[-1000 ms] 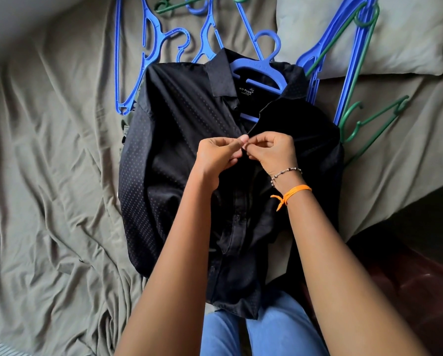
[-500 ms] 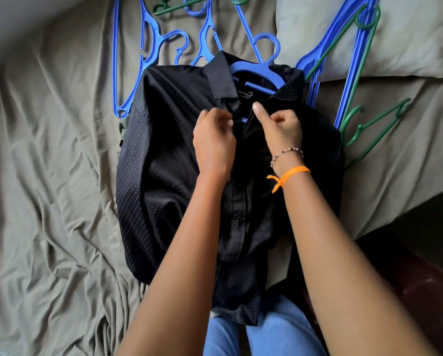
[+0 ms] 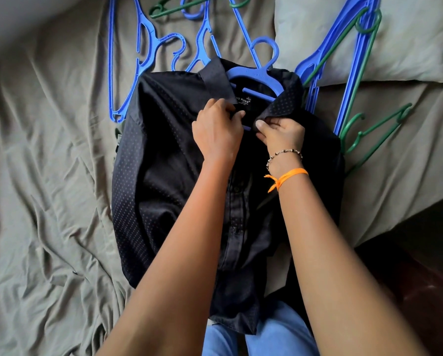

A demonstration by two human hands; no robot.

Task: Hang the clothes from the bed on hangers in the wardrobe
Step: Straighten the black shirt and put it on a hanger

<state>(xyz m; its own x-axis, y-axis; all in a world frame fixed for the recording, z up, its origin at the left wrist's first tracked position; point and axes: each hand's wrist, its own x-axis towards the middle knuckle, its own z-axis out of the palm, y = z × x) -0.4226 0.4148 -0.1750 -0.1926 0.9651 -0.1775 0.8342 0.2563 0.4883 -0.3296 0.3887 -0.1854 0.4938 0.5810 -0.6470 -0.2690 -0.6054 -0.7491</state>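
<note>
Your black shirt (image 3: 169, 176) lies flat on the rumpled bed sheet (image 3: 48, 201), threaded on a blue hanger (image 3: 253, 78). Your left hand (image 3: 218, 134) and right hand (image 3: 282, 134) each pinch a placket edge below the collar. Spare hangers (image 3: 138, 60) and a pillow (image 3: 395, 42) lie beyond.

Shirt (image 3: 164, 150) dark dotted cloth, slight sheen; hanger (image 3: 251, 75) smooth blue plastic.

A single head-worn wide-angle camera looks steeply down from close above the bed (image 3: 48, 176), facing forward past the person's own forearms towards the pillow (image 3: 408, 39).
</note>
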